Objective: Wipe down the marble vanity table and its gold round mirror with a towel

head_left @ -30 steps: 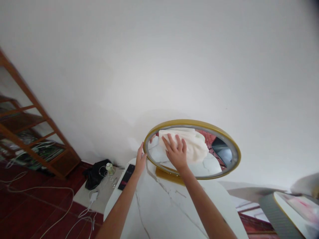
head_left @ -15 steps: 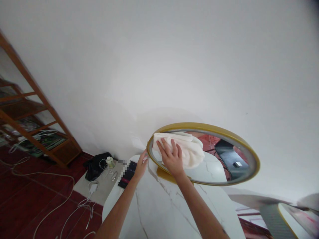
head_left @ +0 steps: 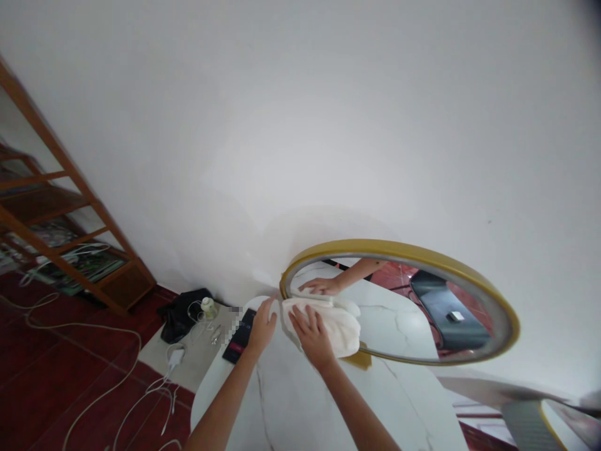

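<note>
"Where is the cloth (head_left: 346,332)?"

"Over the lower left part of the mirror (head_left: 389,316), lapping its rim (head_left: 413,250). The right hand (head_left: 310,333) lies flat on it, fingers spread."

"And the left hand (head_left: 263,324)?"

"Open, fingers loosely bent, just beside the rim; I can't tell whether it touches. The mirror stands on the bench (head_left: 300,410)."

"How far along is the wiping?"

"Partway, I'd judge. Most of the mirror lies uncovered, but nothing shows which parts are done or left."
</note>
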Available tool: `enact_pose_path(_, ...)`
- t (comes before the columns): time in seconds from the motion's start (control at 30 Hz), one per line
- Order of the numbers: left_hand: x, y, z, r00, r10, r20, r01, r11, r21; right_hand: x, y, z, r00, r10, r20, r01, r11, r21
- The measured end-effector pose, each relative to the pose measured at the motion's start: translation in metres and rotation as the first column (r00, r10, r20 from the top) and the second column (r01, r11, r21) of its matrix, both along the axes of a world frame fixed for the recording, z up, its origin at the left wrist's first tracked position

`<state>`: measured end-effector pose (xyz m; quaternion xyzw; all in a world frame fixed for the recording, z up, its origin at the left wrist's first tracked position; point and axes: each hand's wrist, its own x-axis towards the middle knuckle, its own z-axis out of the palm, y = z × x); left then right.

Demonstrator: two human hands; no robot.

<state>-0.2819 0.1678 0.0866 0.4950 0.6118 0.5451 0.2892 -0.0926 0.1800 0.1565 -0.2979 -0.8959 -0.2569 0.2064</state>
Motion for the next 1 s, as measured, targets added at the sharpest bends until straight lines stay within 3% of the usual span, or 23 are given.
enact_pose_path(0.27, -0.016, -0.014, -0.053, 0.972, 0.102, -0.210, -0.132, 0.982, -0.138, -0.018, -0.008, 0.111, 0.992, -0.059, -0.114, 0.077, 0.985, 0.158)
enact_pose_path(0.37, -0.018, -0.013, -0.055, 0.967, 0.085, -0.242, -0.119, 0.985, -0.127, -0.020, -0.005, 0.126, 0.988, -0.075, -0.137, 0.097, 0.982, 0.164)
enact_pose_path(0.43, -0.018, -0.008, -0.048, 0.965, 0.069, -0.254, -0.096, 0.991, -0.097, -0.021, 0.001, 0.116, 0.986, -0.093, -0.135, 0.111, 0.985, 0.132)
enact_pose_path(0.53, -0.012, 0.002, -0.028, 0.966, 0.040, -0.254, -0.048, 0.998, -0.028, -0.018, 0.011, 0.071, 0.993, -0.092, -0.077, 0.099, 0.992, 0.081)
enact_pose_path(0.67, 0.003, 0.016, 0.004, 0.998, -0.019, -0.065, 0.023, 0.997, 0.068, -0.008, 0.011, -0.004, 0.999, -0.036, 0.003, 0.036, 0.999, 0.012)
enact_pose_path(0.77, 0.013, 0.022, 0.017, 0.996, -0.033, 0.085, 0.028, 0.998, 0.059, -0.001, 0.004, -0.034, 0.999, -0.038, 0.005, 0.038, 0.999, -0.011)
enact_pose_path(0.87, 0.021, 0.024, 0.016, 0.988, -0.028, 0.151, 0.021, 0.999, 0.050, 0.001, -0.001, -0.027, 0.999, -0.036, -0.012, 0.036, 0.999, -0.019)
enact_pose_path(1.0, 0.033, 0.023, 0.008, 0.977, 0.016, 0.214, -0.028, 0.998, 0.056, -0.005, -0.001, 0.022, 0.996, -0.085, -0.032, 0.086, 0.996, 0.023)
